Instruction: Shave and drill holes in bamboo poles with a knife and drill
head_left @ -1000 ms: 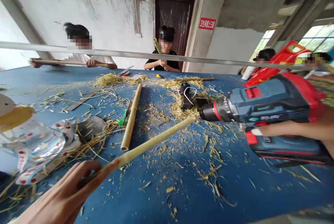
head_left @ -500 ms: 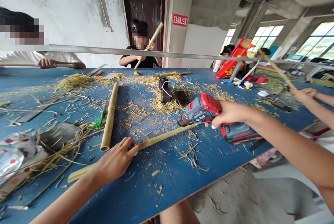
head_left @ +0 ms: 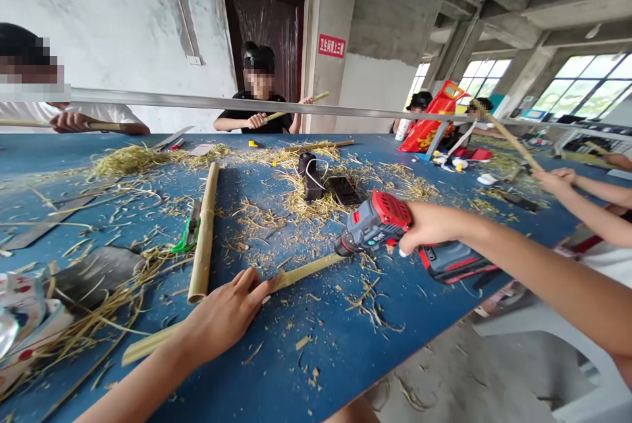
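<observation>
My left hand [head_left: 224, 314] lies flat with fingers stretched out, pressing a thin bamboo stick [head_left: 301, 270] down onto the blue table [head_left: 345, 357]. My right hand [head_left: 428, 227] is closed round the grip of a blue and red cordless drill [head_left: 380, 225]. The drill's nose meets the far end of that stick, near the table's middle. A thicker bamboo pole [head_left: 205, 232] lies loose just beyond my left hand.
Bamboo shavings and straw litter the table. A black charger and power strip [head_left: 326, 186] sit mid-table. A flat blade [head_left: 99, 272] and a patterned plastic bag [head_left: 20, 324] lie at the left. Other people hold bamboo sticks along the far and right sides. A metal rail [head_left: 197, 101] crosses above.
The stick went from lifted in my left hand to lying on the table under my flat palm. The drill moved away from the camera and down to the stick's end.
</observation>
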Available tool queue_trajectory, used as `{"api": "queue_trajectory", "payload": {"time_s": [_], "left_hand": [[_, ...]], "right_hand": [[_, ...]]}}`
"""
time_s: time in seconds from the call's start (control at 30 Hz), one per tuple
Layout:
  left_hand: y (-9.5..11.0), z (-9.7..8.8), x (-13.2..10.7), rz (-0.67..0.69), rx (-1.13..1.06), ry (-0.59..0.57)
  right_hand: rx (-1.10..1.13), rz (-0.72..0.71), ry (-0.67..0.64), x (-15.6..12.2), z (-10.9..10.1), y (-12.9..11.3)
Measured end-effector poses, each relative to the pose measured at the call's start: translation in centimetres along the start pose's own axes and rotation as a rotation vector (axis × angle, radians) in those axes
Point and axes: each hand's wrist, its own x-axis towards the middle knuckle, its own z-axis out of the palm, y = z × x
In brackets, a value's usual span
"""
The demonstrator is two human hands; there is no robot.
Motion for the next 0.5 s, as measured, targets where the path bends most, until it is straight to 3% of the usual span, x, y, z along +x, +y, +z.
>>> {"api": "queue_trajectory", "payload": {"time_s": [0.5], "left_hand": [[0.26, -0.24, -0.16, 0.011, 0.043, 0.005]], "right_hand": [[0.014, 0.079, -0.041, 0.12, -0.71, -0.66]]}}
